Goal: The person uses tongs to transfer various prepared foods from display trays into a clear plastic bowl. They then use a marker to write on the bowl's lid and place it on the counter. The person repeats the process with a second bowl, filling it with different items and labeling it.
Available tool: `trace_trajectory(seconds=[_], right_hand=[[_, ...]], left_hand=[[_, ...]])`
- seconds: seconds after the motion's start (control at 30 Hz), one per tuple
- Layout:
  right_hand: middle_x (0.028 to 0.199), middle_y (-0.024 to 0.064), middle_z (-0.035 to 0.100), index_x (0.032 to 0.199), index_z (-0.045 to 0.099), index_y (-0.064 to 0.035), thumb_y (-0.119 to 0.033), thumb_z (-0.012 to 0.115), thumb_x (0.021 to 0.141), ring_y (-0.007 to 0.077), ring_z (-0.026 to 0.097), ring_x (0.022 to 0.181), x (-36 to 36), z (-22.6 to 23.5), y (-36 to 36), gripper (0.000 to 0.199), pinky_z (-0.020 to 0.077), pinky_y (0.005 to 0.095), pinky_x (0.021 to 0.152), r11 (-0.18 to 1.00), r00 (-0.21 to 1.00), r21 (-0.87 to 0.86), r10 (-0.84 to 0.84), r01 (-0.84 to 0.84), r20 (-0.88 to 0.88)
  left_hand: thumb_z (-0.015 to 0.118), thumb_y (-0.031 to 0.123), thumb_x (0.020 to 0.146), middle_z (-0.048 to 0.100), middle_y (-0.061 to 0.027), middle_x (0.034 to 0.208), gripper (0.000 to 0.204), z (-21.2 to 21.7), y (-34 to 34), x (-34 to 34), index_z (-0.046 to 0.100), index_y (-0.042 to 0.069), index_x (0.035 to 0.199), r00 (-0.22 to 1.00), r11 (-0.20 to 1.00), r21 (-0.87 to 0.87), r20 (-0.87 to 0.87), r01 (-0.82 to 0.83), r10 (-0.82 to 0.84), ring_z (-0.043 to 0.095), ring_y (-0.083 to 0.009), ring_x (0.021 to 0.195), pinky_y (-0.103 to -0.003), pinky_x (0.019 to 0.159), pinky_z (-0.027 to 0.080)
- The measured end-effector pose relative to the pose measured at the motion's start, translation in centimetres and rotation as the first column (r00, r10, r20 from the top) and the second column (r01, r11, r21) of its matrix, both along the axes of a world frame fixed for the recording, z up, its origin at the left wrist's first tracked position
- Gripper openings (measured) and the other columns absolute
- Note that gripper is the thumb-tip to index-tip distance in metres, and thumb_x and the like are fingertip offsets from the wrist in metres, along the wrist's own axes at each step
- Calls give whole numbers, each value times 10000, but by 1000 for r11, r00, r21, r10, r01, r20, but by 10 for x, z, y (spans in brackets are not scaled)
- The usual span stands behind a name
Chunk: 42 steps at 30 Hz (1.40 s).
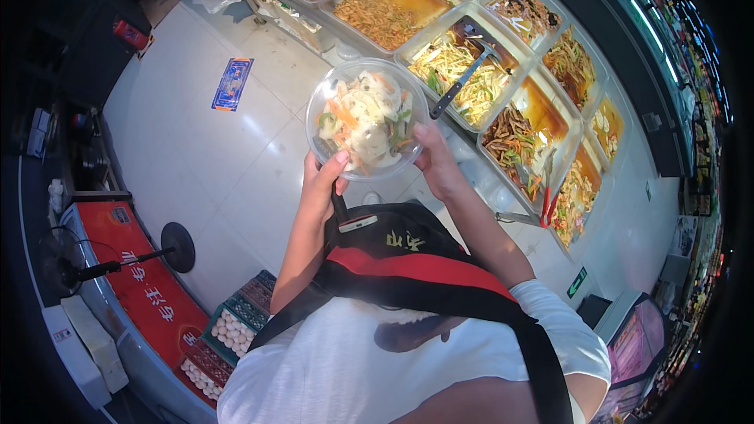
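Observation:
Both my hands hold up a round clear plastic bowl [320, 151] in front of my apron [416, 224]. In it lies a mix of pale, soft-looking pieces with orange strips and green bits. My left hand [323, 177] is closed on the bowl's near left rim, thumb on top. Below that hand a dark, stick-like piece with a pale flat end [358, 224] shows against the apron; whether my fingers hold it I cannot tell. My right hand [437, 161] grips the bowl's right side, close to the food trays. The fingers under the bowl are partly hidden.
Several trays of cooked food [397, 12] fill the counter ahead and right. A dark-handled utensil [463, 82] lies across one tray; red-handled tongs [547, 202] rest at another. At left stand a fan [177, 247], a red-fronted chest [126, 267] and egg crates [228, 334].

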State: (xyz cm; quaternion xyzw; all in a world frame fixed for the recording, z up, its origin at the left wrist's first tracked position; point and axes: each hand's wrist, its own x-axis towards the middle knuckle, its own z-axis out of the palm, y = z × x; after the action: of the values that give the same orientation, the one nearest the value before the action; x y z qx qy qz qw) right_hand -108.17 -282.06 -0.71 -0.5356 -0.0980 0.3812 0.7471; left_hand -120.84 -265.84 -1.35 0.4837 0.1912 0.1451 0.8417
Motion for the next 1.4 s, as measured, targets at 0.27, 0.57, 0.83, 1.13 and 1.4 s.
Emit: trace_trajectory(seconds=[0.27,0.57,0.83,1.13,1.4], right_hand=[[1408,94,474,1485,339,-77,-362,624,925,209,492,1279,-39,1,18,689,434,403,1045,987,988,129,-81,98,-135],[1448,126,468,1500,329,-44,-433,658,891,206,456,1324,3,-3,19,794,375,387,1089,957,957,49,289,-287,-36],[1432,128,478,1476,345,-32,-375,731,841,214,460,1321,-33,-5,68,819,362,399,1107,980,983,75,186,-185,-4],[1415,124,499,1470,346,-18,-345,772,823,201,477,1308,25,-8,126,841,377,361,1097,922,919,142,377,-361,-112],[1436,120,484,1462,367,-7,-345,749,850,205,450,1333,79,-45,262,797,332,365,1126,872,846,207,484,-444,-222]], left_hand=[[604,492,894,567,-27,733,546,-9,-25,7,565,-10,1103,992,988,-103,38,-116,121,420,-73,499,-203,439,293],[669,479,822,565,-8,774,686,-15,30,-24,500,-29,1251,1000,993,-120,-30,-7,3,405,-47,476,-196,414,292],[689,417,850,487,24,649,576,-10,31,-20,516,-19,1184,985,985,-28,14,-170,171,378,-46,467,-197,441,292],[652,478,861,432,50,566,547,-15,104,-13,558,-4,1102,986,983,-78,-20,-169,168,366,-43,454,-206,424,264],[704,274,846,567,-12,834,551,-54,213,31,469,3,1264,954,937,-180,-70,-300,292,399,-31,505,-196,428,276]])
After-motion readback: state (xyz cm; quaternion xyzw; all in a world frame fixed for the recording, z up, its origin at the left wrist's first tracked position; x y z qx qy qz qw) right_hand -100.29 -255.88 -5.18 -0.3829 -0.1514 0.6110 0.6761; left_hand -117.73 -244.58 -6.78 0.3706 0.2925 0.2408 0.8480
